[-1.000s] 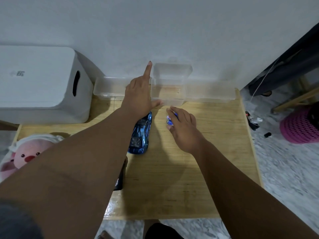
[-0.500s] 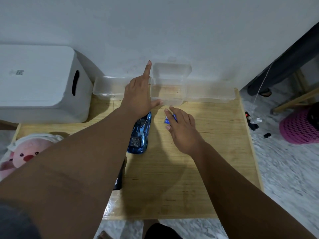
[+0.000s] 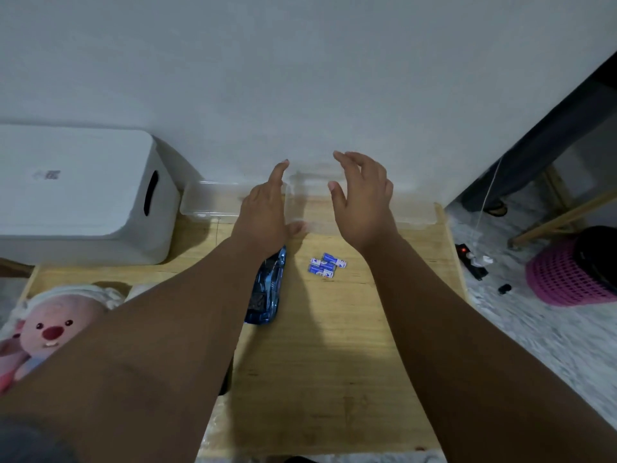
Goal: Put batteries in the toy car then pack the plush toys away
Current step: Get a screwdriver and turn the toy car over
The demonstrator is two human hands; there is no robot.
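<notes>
Three small blue-and-white batteries (image 3: 325, 265) lie loose on the wooden table (image 3: 334, 379). The blue toy car (image 3: 267, 292) sits just left of them, its front hidden under my left forearm. My left hand (image 3: 263, 212) grips the left side of a small clear plastic box (image 3: 310, 202) by the wall, thumb on its front and index finger up its side. My right hand (image 3: 364, 198) hovers open at the box's right side, fingers spread, holding nothing. A pink plush toy (image 3: 50, 325) lies at the table's left edge, partly behind my arm.
A white lidded storage bin (image 3: 76, 192) stands at the back left. Low clear trays (image 3: 213, 202) line the wall beside the small box. A dark object (image 3: 225, 379) peeks from under my left arm. A pink basket (image 3: 567, 279) and a power strip (image 3: 470, 260) lie on the floor to the right.
My right hand has let go of the batteries, which now lie on the table, and has risen to the clear box's right side. My left hand has stayed on the box.
</notes>
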